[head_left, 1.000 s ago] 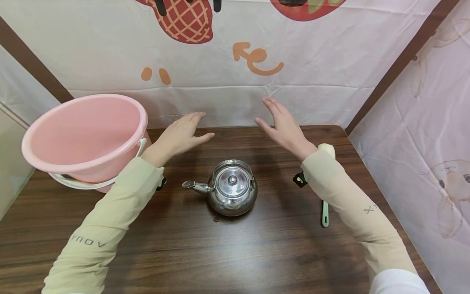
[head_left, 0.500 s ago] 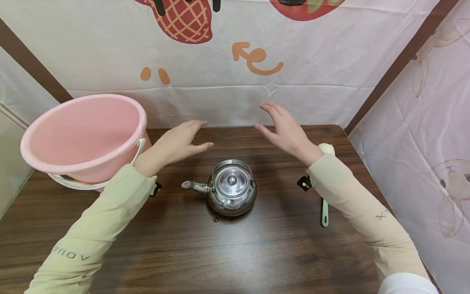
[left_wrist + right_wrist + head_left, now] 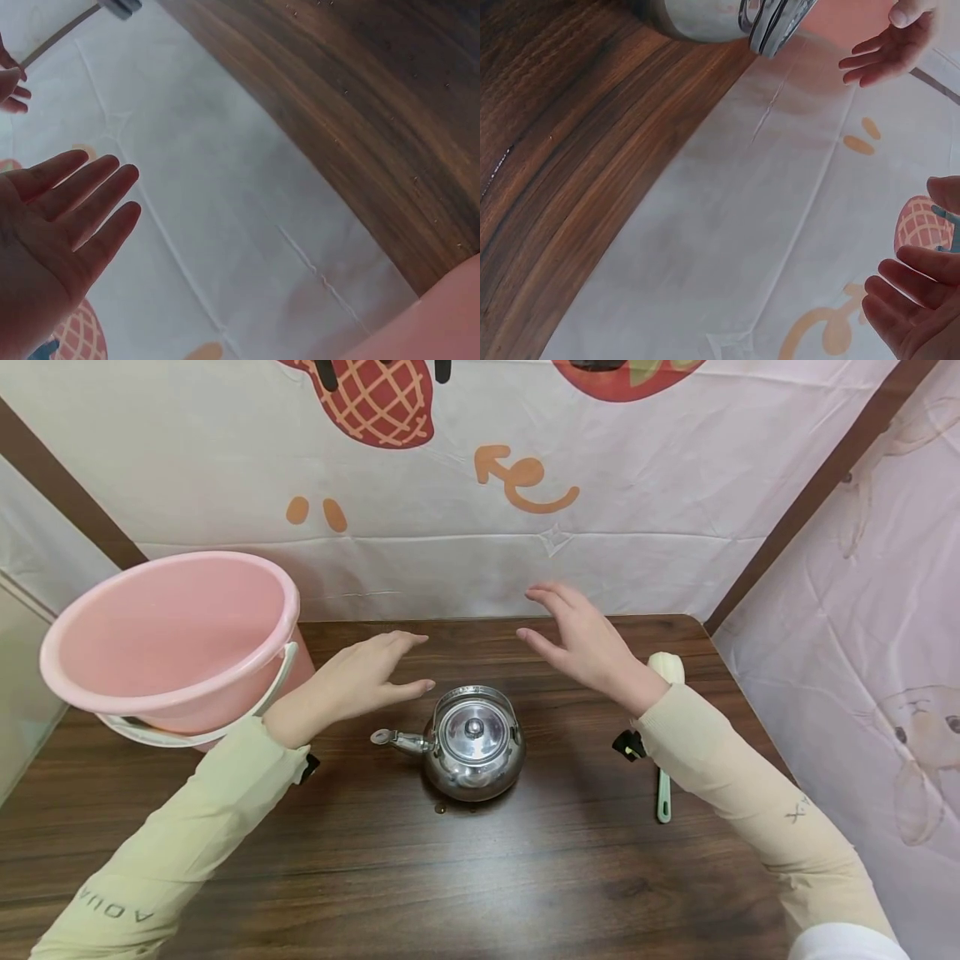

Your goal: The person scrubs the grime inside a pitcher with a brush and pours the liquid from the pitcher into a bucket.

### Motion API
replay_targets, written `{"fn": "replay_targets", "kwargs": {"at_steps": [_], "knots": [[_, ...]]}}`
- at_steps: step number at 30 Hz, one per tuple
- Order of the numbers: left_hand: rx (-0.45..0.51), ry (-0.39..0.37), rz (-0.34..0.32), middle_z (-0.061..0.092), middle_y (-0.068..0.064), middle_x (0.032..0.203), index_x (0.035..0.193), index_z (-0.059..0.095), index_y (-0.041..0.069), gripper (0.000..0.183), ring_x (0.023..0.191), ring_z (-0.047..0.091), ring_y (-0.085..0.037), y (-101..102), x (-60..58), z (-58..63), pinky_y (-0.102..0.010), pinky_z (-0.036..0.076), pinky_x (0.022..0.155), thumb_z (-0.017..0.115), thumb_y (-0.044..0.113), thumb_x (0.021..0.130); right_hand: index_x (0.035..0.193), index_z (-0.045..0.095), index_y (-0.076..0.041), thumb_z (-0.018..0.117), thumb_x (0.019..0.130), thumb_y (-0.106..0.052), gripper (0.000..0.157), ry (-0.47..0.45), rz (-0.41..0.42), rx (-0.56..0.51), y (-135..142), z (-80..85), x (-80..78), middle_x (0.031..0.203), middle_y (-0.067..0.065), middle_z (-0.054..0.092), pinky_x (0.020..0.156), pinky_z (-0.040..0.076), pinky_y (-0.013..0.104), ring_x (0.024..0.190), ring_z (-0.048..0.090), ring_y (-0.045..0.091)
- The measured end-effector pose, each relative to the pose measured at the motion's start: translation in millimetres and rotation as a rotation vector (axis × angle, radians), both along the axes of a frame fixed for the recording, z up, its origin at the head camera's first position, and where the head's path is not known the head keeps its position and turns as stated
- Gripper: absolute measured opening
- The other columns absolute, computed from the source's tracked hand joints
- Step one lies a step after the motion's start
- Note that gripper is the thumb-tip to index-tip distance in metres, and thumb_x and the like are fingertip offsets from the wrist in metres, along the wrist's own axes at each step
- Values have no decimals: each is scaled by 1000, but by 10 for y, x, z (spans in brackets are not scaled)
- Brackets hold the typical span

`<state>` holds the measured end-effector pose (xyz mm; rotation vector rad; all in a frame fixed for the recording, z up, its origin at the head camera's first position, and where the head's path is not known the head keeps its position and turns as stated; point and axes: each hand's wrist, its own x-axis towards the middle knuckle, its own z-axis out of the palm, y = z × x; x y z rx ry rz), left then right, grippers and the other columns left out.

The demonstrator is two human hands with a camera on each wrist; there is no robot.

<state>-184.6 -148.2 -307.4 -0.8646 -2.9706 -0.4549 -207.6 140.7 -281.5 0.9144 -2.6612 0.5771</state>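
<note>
A shiny metal kettle [image 3: 474,752] stands on the brown wooden table, lid on, its spout pointing left and its handle raised at the back. Up and to the left of it hovers my left hand [image 3: 352,681], fingers stretched out and thumb apart, holding nothing. My right hand [image 3: 581,639] hangs in the air behind and to the right of the kettle, also with extended fingers and nothing in it. Neither hand touches the kettle. In the left wrist view the left palm [image 3: 45,240] shows with fingers spread; the right wrist view shows the right fingers [image 3: 922,292] loosely extended.
A large pink bucket [image 3: 172,702] with a white handle stands at the left, close to the left forearm. Partly under the right forearm lies a brush-like tool with a pale head [image 3: 666,667] and green handle [image 3: 664,797]. A patterned cloth [image 3: 450,560] hangs behind the table.
Both hands have come lower and nearer in the head view, with the forearms spreading outward. Kettle, bucket and green-handled tool have stayed put.
</note>
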Motion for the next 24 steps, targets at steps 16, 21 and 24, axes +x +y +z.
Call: {"fn": "replay_targets", "kwargs": {"at_steps": [16,21,24], "knots": [[3,-40,-20,49,-14,131,132,43,5,68,114,51,-27,-8,186,-166,-47,45,88,58,49,83,124,50,-3,57,89,-34,47,52,82,7,-26,-22,164,126,10,49,99,37,37,120,43,23],[6,-60,-23,50,-14,130,132,44,5,69,116,49,-27,9,229,-218,-46,44,90,59,51,82,124,51,-3,57,89,-34,47,40,92,7,-44,-40,203,125,9,49,98,37,36,119,44,22],[8,-65,-22,50,-14,129,132,45,5,70,116,50,-27,18,257,-243,-47,44,90,60,51,81,124,51,-5,57,89,-35,47,26,92,14,-61,-51,228,125,8,49,98,37,36,119,44,21]]}}
